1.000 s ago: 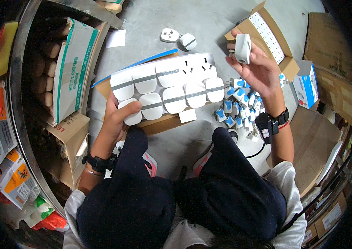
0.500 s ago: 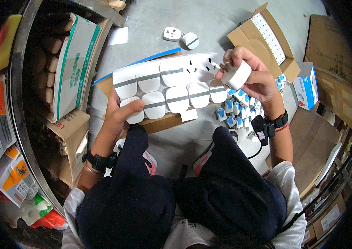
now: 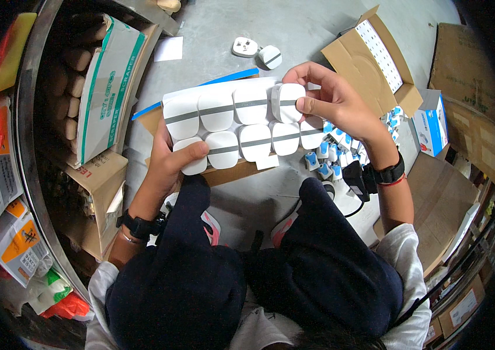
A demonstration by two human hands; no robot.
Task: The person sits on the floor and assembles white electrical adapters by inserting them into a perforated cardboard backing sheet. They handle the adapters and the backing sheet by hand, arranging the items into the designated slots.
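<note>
The left hand grips the left end of a white panel bearing two rows of grey-striped white plugs. The right hand pinches the upper row's rightmost plug. Blue-and-white connectors lie near an open cardboard box.

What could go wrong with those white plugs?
The plug could slip from the right hand or bump the lower plug beside it. The left hand grips the white panel near one end, so the other end might tip. A dropped plug could land in the blue-and-white pile.
</note>
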